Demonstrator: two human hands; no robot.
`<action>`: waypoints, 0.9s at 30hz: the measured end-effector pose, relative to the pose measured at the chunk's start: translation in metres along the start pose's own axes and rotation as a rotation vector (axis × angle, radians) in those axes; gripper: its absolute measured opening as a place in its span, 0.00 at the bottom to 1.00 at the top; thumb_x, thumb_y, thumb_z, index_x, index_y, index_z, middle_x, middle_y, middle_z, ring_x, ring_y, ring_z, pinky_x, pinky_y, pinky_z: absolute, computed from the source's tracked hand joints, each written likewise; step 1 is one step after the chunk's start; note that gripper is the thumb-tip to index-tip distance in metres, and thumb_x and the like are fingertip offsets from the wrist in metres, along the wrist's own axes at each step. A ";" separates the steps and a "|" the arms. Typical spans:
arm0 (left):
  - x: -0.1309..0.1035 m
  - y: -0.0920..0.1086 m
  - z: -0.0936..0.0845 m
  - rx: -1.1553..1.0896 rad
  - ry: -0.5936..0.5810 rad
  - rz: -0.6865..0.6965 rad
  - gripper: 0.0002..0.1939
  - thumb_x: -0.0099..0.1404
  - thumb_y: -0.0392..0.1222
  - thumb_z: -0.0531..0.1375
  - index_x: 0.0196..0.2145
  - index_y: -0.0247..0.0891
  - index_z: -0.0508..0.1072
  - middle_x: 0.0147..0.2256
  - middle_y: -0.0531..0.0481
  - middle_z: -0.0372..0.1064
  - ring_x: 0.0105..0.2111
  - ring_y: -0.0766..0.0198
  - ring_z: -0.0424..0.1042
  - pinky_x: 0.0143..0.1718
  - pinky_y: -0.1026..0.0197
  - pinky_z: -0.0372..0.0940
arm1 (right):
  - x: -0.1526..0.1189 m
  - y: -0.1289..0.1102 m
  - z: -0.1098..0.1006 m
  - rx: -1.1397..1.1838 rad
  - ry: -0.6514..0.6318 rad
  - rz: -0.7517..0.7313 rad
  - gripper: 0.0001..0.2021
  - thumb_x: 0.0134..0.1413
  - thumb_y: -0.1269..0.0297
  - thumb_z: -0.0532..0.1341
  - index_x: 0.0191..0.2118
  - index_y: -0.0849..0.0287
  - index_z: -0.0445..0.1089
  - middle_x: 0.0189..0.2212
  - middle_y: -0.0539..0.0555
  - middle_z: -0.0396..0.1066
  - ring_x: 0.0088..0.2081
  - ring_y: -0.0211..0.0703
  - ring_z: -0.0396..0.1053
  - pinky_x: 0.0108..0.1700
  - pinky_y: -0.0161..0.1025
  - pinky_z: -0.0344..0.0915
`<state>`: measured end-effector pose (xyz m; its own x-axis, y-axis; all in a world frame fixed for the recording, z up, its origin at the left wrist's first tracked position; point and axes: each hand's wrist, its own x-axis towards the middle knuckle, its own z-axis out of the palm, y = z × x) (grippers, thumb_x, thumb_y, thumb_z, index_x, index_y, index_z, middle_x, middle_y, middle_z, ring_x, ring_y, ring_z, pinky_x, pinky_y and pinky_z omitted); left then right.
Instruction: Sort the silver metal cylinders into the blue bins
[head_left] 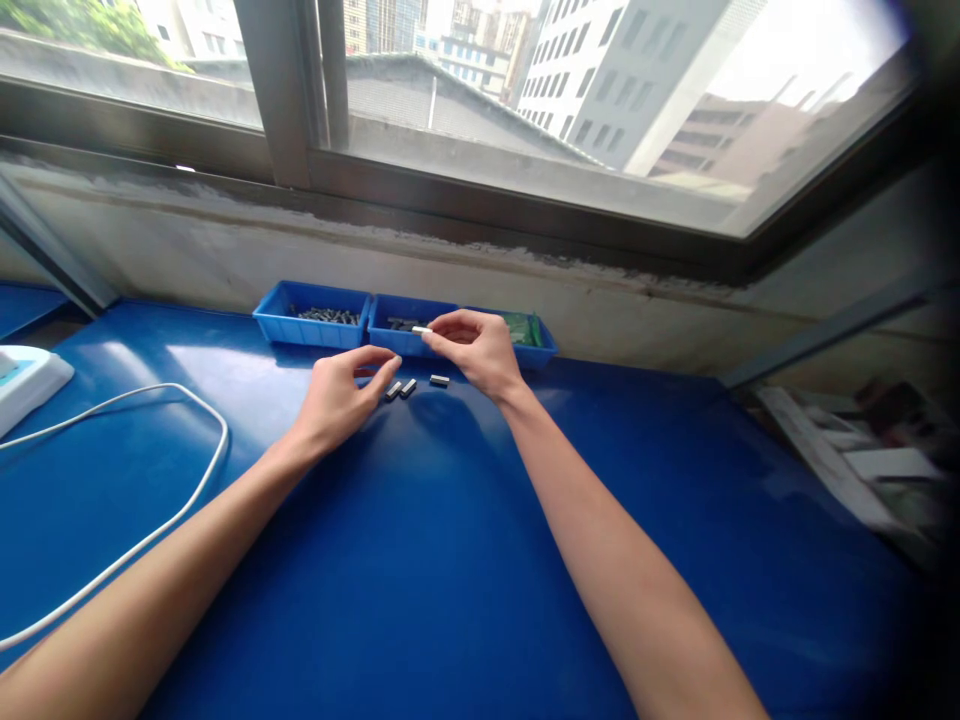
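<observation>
Between the thumb and fingers of my right hand (pixel 480 350) is a small rectangular piece (pixel 421 330) with a pale face, held in front of the middle blue bin (pixel 409 338). My left hand (pixel 341 395) is closed in a pinch just above the table; whatever is between its fingertips, if anything, is hidden. Close to the left fingertips, two small black-and-silver rectangular pieces (pixel 408 388) lie side by side on the blue table (pixel 420 560). A third similar piece (pixel 439 380) rests a little to the right, below my right hand.
Along the wall, the left blue bin (pixel 311 332) holds many small dark metal parts. Green items (pixel 523 328) fill the right bin, partly behind my right hand. A white cable (pixel 222 440) loops over the table's left side near a white device (pixel 30 385). A window (pixel 480 120) rises behind.
</observation>
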<state>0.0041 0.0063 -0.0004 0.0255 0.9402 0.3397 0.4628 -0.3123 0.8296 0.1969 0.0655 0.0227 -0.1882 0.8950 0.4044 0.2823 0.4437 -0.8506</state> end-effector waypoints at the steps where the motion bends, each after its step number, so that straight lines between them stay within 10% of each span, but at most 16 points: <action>1: -0.001 -0.002 0.001 0.110 -0.035 0.095 0.20 0.66 0.54 0.60 0.46 0.37 0.79 0.45 0.42 0.78 0.46 0.51 0.77 0.54 0.50 0.69 | 0.001 0.003 -0.001 -0.067 0.092 -0.008 0.12 0.48 0.57 0.69 0.33 0.61 0.77 0.31 0.55 0.79 0.33 0.45 0.77 0.39 0.38 0.73; 8: -0.005 -0.014 0.005 0.482 -0.423 0.467 0.20 0.72 0.46 0.52 0.55 0.39 0.75 0.60 0.42 0.67 0.64 0.47 0.61 0.62 0.44 0.61 | 0.001 0.018 -0.006 -0.512 0.282 -0.050 0.07 0.52 0.66 0.63 0.35 0.60 0.78 0.33 0.56 0.79 0.29 0.43 0.74 0.42 0.41 0.70; 27: 0.001 -0.021 0.000 0.352 -0.293 0.405 0.11 0.69 0.40 0.58 0.45 0.39 0.79 0.44 0.45 0.77 0.43 0.56 0.76 0.46 0.58 0.69 | 0.000 0.000 0.001 -0.337 0.173 -0.020 0.09 0.53 0.61 0.62 0.34 0.58 0.79 0.31 0.52 0.79 0.27 0.42 0.74 0.36 0.37 0.69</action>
<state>-0.0051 0.0137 -0.0175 0.4804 0.7701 0.4196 0.6294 -0.6359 0.4466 0.1966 0.0653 0.0219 -0.0429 0.8677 0.4952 0.5793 0.4254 -0.6953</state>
